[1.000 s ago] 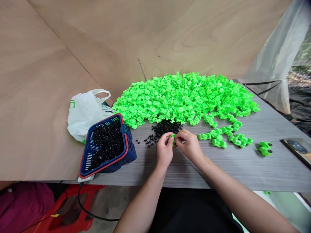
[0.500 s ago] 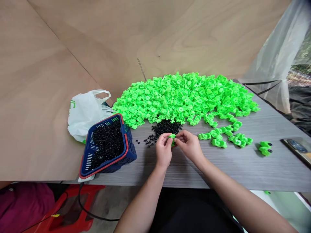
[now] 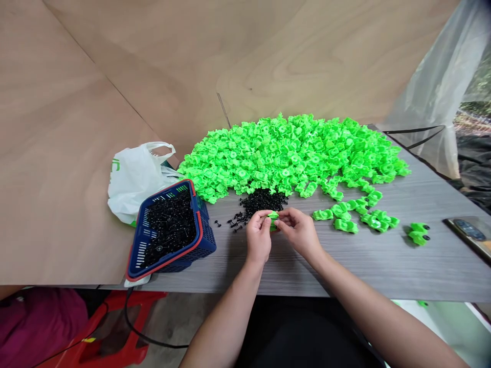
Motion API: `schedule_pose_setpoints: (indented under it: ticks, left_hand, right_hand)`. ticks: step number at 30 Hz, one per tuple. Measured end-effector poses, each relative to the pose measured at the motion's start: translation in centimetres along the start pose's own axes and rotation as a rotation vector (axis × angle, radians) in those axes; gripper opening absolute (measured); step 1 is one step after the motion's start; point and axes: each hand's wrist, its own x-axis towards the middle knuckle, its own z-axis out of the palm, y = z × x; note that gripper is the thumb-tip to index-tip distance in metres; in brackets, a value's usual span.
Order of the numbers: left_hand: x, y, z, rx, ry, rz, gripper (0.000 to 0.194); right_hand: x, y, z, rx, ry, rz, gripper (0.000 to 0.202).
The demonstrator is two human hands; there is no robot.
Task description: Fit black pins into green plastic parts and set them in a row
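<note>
Between my two hands, just in front of the loose black wheel axles (image 3: 263, 201), is a small bright green toy car body (image 3: 272, 215). My left hand (image 3: 259, 232) pinches it from the left with thumb and fingers. From the right, the closed fingers of my right hand (image 3: 297, 227) grip its other side. The fingers cover much of the car body, and I cannot tell whether an axle is in it. A large heap of green car bodies (image 3: 291, 153) lies behind the axles. Several green cars (image 3: 345, 226) are scattered to the right of my hands.
A blue basket (image 3: 207, 240) with a red rim, full of black wheel axles, stands at the left beside a white plastic bag (image 3: 128, 179). One car (image 3: 418, 233) lies on its side near a phone (image 3: 470, 232). A red stool (image 3: 134, 317) and a person's sleeve (image 3: 46, 322) are lower left.
Both hands stay in nearly the same place around the car body. It is turned slightly in the fingers, with a little more green showing at its top.
</note>
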Motion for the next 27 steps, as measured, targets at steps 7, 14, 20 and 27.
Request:
schedule_pose_setpoints:
  ticks: [7,14,20,27]
  left_hand:
    - [-0.1,0.5,0.1,-0.071,-0.048,-0.024,0.027]
    - [-0.2,0.8,0.2,-0.120,-0.063,-0.041,0.028]
    - [-0.2,0.8,0.0,-0.143,-0.077,-0.033,0.026]
    - [-0.3,0.8,-0.1,-0.026,-0.055,0.002,0.027]
  right_hand:
    - [-0.1,-0.3,-0.1,0.010,0.018,-0.035,0.018]
    - [-0.4,-1.2,-0.3,-0.199,0.101,-0.261,0.011]
    - [-0.3,-0.4,0.0,-0.031,0.075,-0.128,0.016]
    - [0.3,-0.2,-0.1,0.116,-0.005,0.041,0.024]
